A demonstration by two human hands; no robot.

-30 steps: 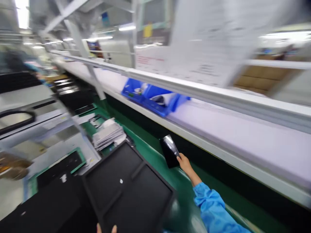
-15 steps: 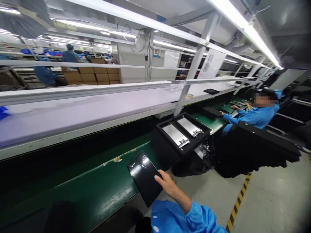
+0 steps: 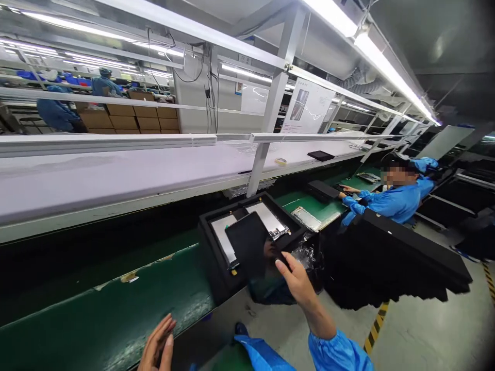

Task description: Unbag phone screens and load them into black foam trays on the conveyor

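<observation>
My right hand grips a glossy black display panel by its near right edge, thumb on top. The panel is tilted and overlaps the black foam tray in view; whether it touches the tray I cannot tell. Inside the tray lie two silver-backed panels, a left panel partly covered by the black one and a right panel with a strip of circuitry at its near end. My left hand is at the bottom edge of the view, near the green bench, fingers stretched out with nothing in them.
The green bench has a chipped edge, with a white shelf above it. A white post rises behind the tray. To the right, a co-worker in blue handles parts beside a stack of black trays.
My right hand has carried the display panel right and forward from above the bench to over the tray. My left hand has come into view at the bottom.
</observation>
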